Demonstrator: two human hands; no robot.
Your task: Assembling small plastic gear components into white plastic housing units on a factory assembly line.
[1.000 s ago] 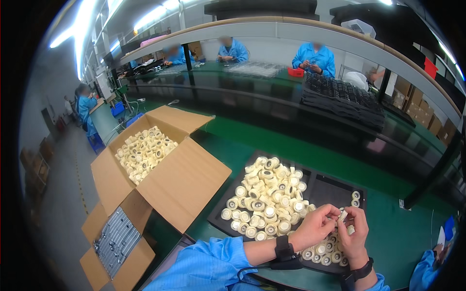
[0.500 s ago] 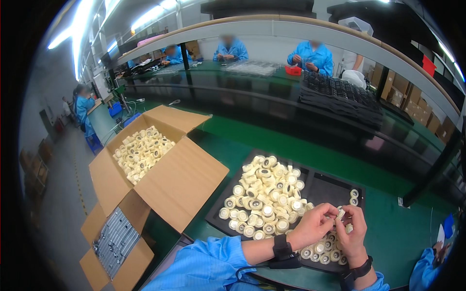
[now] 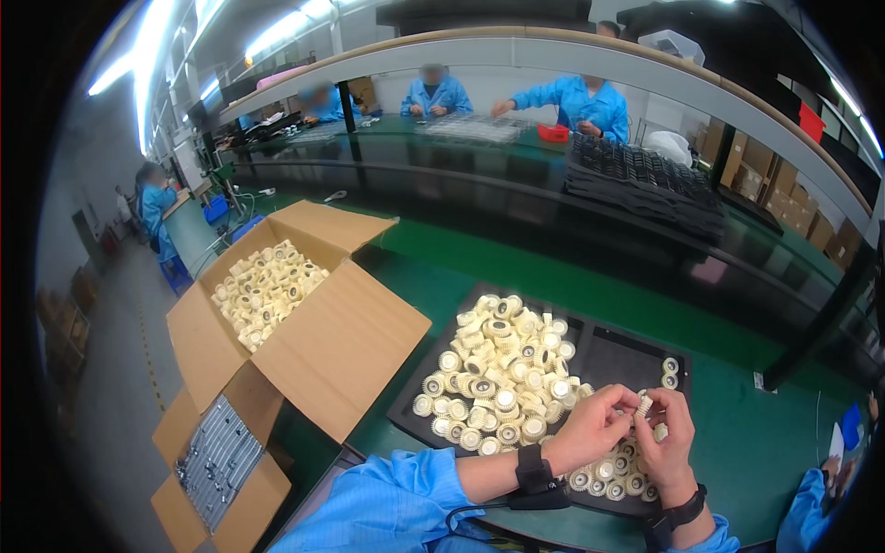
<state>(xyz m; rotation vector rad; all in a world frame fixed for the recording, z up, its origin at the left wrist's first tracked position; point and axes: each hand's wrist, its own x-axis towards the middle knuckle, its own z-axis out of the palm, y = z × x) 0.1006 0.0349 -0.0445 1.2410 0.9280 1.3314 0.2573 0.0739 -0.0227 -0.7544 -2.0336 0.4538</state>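
Observation:
A cream toothed gear [image 3: 644, 405] is pinched upright between the thumb and fingers of my right hand [image 3: 669, 441]. Close against it on the left, my left hand [image 3: 592, 431] has its thumb and fingertips pressed together; whatever they hold is too small or hidden to name. Both hands are over a black divided tray [image 3: 398, 415]. A heap of cream gears [image 3: 502, 369], some with dark centres, fills its left part. Below my hands, gears [image 3: 616, 475] lie in rows, partly covered by my hands. Two more gears [image 3: 670, 372] sit at the tray's right edge.
Left of the tray, an open cardboard box [image 3: 346, 341] holds many gears. A smaller carton [image 3: 253, 498] below it contains metal rods or shafts. Stacked black trays [image 3: 645, 180] stand across the green bench [image 3: 442, 249]. Co-workers in blue sit beyond; another person's sleeve [image 3: 804, 511] shows at right.
My hands and the gear stay almost in place. Across the bench, a co-worker has stretched an arm out to the left. The whole view has shifted very slightly.

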